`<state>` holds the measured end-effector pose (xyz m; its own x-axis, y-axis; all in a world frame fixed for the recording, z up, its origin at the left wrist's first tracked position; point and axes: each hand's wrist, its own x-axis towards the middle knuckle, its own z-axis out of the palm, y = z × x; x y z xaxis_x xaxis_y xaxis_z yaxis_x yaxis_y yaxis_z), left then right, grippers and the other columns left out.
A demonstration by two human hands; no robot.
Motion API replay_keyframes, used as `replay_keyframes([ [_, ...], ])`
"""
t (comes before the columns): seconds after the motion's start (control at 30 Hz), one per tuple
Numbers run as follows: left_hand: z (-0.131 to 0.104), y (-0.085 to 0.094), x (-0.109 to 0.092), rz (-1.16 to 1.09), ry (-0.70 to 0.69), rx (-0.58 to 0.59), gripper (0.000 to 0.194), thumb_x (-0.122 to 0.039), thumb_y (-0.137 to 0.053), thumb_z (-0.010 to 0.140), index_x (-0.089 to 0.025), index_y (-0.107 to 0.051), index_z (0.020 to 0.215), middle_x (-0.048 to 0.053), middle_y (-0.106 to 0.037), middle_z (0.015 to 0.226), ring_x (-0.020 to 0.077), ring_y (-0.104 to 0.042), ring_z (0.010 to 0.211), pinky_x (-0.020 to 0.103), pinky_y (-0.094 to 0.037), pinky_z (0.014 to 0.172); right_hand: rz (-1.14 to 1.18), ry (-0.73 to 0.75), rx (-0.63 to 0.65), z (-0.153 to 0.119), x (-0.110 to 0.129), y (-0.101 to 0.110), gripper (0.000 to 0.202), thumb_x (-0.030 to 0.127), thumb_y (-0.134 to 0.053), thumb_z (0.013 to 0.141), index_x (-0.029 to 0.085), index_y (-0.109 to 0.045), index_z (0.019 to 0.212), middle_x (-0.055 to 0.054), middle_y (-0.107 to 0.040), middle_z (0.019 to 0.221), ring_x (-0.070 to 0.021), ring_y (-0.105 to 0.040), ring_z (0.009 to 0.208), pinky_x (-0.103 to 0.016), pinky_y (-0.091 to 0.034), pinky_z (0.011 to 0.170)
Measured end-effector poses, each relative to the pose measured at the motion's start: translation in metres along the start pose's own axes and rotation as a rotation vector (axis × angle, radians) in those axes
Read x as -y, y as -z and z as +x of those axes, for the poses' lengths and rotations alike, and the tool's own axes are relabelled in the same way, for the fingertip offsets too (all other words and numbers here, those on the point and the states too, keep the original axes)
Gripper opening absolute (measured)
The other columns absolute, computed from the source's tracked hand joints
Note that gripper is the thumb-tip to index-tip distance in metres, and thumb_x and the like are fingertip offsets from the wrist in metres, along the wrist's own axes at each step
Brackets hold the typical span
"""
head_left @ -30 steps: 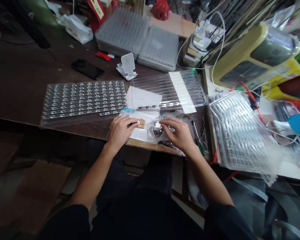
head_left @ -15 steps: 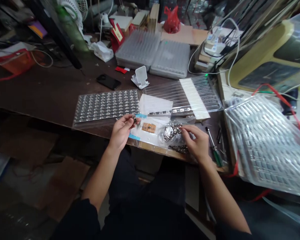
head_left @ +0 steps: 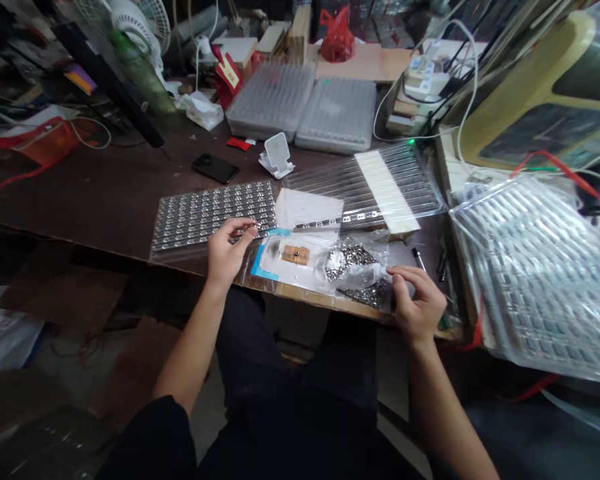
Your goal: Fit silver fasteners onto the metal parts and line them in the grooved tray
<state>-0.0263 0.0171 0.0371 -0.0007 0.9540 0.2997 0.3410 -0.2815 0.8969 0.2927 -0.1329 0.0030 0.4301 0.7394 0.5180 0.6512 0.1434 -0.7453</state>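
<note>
My left hand [head_left: 229, 252] is pinched at the lower right edge of a tray of small metal parts [head_left: 195, 215]; what its fingertips hold is too small to make out. My right hand [head_left: 417, 299] pinches the edge of a clear plastic bag [head_left: 364, 275], beside a heap of tiny metal pieces [head_left: 355, 255]. Between the hands, a small brown block [head_left: 295, 255] with a dark spot at its centre lies on a white sheet with blue tape [head_left: 267, 273]. Behind it, a clear ribbed tray [head_left: 330, 175] holds one strip of parts [head_left: 325, 223].
A black phone [head_left: 215, 168] and a white stand [head_left: 277, 156] lie behind the trays. Two stacks of clear trays [head_left: 336, 113] stand farther back. Wrapped trays [head_left: 545, 280] rise at the right, near a screwdriver [head_left: 418, 258] and a red cord.
My left hand has moved left and slightly up, from beside the brown block to the parts tray. My right hand has moved right and down, with the bag's edge drawn along.
</note>
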Motion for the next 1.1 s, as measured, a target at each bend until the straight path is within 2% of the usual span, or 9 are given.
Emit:
replay_keyframes([
  [0.17,0.014,-0.012,0.006,0.354,-0.142,0.153,0.013,-0.033,-0.071,0.088,-0.023,-0.076,0.093,0.005,-0.077,0.101,0.0249,-0.068,0.099,0.039,-0.046,0.097,0.045,-0.054,-0.021,0.001,0.001,0.001,0.019,0.03,-0.061,0.092,0.022,-0.076,0.084,-0.006,-0.076,0.086,-0.0228,-0.072,0.082,-0.039,-0.057,0.079],
  [0.27,0.014,-0.021,0.01,0.538,-0.209,0.19,0.008,-0.028,-0.072,0.088,-0.026,-0.077,0.094,0.005,-0.077,0.099,0.0271,-0.065,0.099,0.044,-0.04,0.101,0.079,-0.066,-0.03,0.002,-0.001,0.002,0.018,0.029,-0.062,0.092,0.021,-0.076,0.084,-0.006,-0.076,0.086,-0.0224,-0.071,0.082,-0.038,-0.056,0.079],
  [0.5,0.017,-0.02,0.016,0.628,-0.309,0.25,0.007,-0.03,-0.07,0.091,-0.03,-0.077,0.092,0.005,-0.077,0.1,0.0296,-0.059,0.101,0.051,-0.029,0.105,0.111,-0.08,-0.019,0.0,-0.004,0.002,0.018,0.027,-0.061,0.094,0.021,-0.075,0.085,-0.006,-0.075,0.086,-0.0217,-0.071,0.084,-0.037,-0.054,0.08],
  [0.63,0.021,-0.016,0.013,0.693,-0.335,0.268,0.009,-0.031,-0.069,0.092,-0.029,-0.078,0.09,0.007,-0.076,0.099,0.0309,-0.057,0.103,0.052,-0.028,0.104,0.119,-0.09,-0.009,0.0,-0.006,0.003,0.017,0.027,-0.061,0.094,0.021,-0.075,0.086,-0.006,-0.076,0.088,-0.0218,-0.071,0.084,-0.037,-0.054,0.08],
  [0.77,0.022,-0.007,0.006,0.841,-0.298,0.304,0.012,-0.032,-0.067,0.093,-0.027,-0.079,0.092,0.007,-0.074,0.1,0.0298,-0.056,0.105,0.05,-0.032,0.101,0.126,-0.085,-0.019,0.001,-0.007,0.003,0.016,0.027,-0.062,0.093,0.021,-0.076,0.085,-0.006,-0.076,0.087,-0.0215,-0.071,0.083,-0.037,-0.054,0.079],
  [0.93,0.024,0.018,0.003,0.952,-0.231,0.346,0.018,-0.035,-0.063,0.096,-0.027,-0.079,0.096,0.005,-0.075,0.104,0.0289,-0.058,0.106,0.048,-0.036,0.101,0.143,-0.075,-0.017,0.001,-0.009,0.002,0.015,0.026,-0.063,0.092,0.021,-0.076,0.086,-0.006,-0.076,0.087,-0.0211,-0.071,0.082,-0.036,-0.054,0.08],
  [1.0,0.033,0.029,0.003,0.92,-0.221,0.333,0.022,-0.037,-0.058,0.098,-0.026,-0.078,0.099,0.005,-0.075,0.107,0.0278,-0.061,0.105,0.045,-0.039,0.101,0.153,-0.075,-0.017,0.001,-0.01,0.002,0.015,0.026,-0.063,0.093,0.02,-0.076,0.086,-0.006,-0.076,0.087,-0.0211,-0.071,0.083,-0.036,-0.054,0.08],
  [1.1,0.059,0.04,-0.001,0.839,-0.238,0.266,0.027,-0.037,-0.054,0.098,-0.023,-0.077,0.103,0.006,-0.075,0.111,0.0258,-0.064,0.106,0.039,-0.044,0.1,0.169,-0.088,-0.016,0.002,-0.011,0.003,0.016,0.025,-0.062,0.093,0.02,-0.075,0.086,-0.006,-0.076,0.088,-0.021,-0.071,0.084,-0.036,-0.054,0.08],
])
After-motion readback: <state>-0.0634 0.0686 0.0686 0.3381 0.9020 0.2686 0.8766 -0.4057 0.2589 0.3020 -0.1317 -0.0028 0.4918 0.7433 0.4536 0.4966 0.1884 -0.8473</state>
